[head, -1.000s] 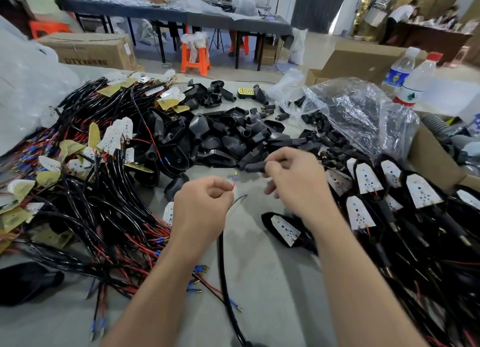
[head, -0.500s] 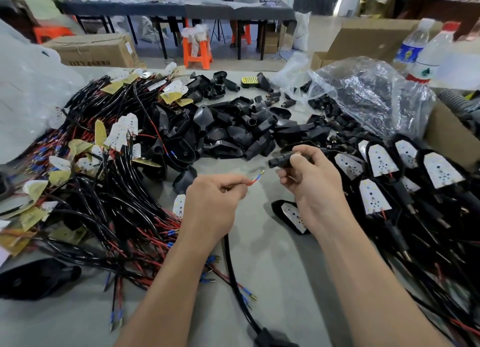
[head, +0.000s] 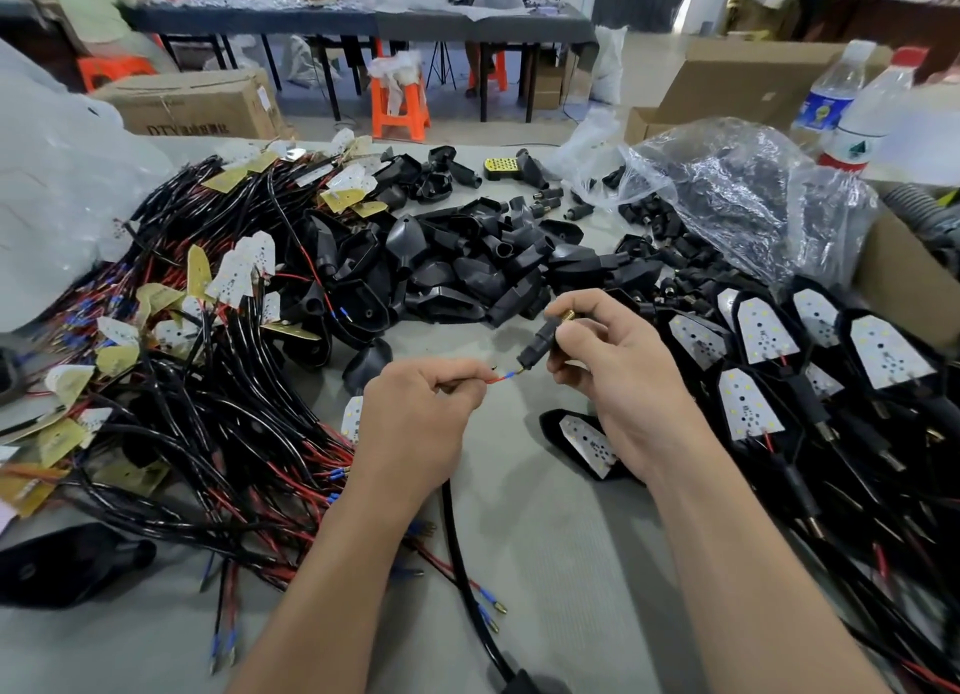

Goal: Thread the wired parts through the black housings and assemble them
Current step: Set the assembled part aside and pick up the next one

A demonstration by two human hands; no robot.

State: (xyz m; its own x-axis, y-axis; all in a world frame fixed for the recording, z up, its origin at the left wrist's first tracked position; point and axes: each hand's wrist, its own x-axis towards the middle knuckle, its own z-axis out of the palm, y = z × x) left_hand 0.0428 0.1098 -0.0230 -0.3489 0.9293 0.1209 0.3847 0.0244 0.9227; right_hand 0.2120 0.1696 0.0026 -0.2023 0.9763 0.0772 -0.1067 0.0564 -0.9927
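While left hand (head: 415, 423) pinches red wire (head: 496, 380), right hand (head: 623, 381) grips black housing (head: 537, 345) over table (head: 545, 517).

This is a workshop where small parts get put together by hand. The gray tabletop (head: 545, 527) is covered with a heap of black and red wires (head: 218, 423), a pile of black housings (head: 457, 267) and rows of white light boards (head: 763, 330). A clear bag (head: 727, 189) holds more small parts. A cardboard box (head: 197, 103) stands behind. A long table (head: 363, 20) and an orange stool (head: 397, 101) are at the back.
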